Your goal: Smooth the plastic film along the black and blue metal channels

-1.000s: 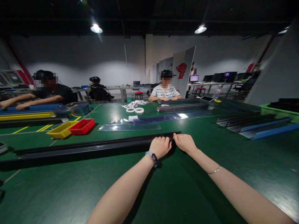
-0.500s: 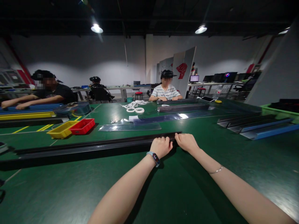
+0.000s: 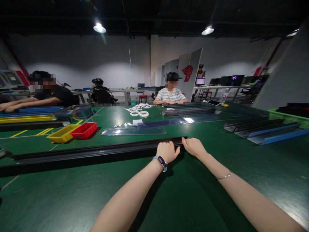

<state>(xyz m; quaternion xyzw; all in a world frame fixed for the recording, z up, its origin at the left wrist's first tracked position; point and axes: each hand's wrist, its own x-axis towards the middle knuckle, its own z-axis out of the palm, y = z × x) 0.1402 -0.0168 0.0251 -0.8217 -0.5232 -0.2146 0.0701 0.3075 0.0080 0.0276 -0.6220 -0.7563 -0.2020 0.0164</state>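
Observation:
A long black channel profile [image 3: 96, 154] lies across the green table [image 3: 193, 199], running from the left edge to just right of centre. My left hand [image 3: 167, 151], with a banded watch at the wrist, is wrapped over the profile near its right end, thumb pointing right. At that end my right hand [image 3: 194, 146] is closed, its fingertips pressed on the tip of the profile. Whether something small is pinched there is hidden by the fingers.
Yellow [image 3: 62, 133] and red [image 3: 84, 130] bins stand beyond the profile. Clear plastic strips [image 3: 135, 131] and white tape rolls [image 3: 143, 114] lie farther back. Blue and black profiles [image 3: 272, 135] sit at right by a green basket [image 3: 289, 117]. People sit opposite and at left.
My left hand has shifted slightly right along the profile, its thumb now lifted more. The right hand stays at the end, almost unmoved. The person at left has shifted left.

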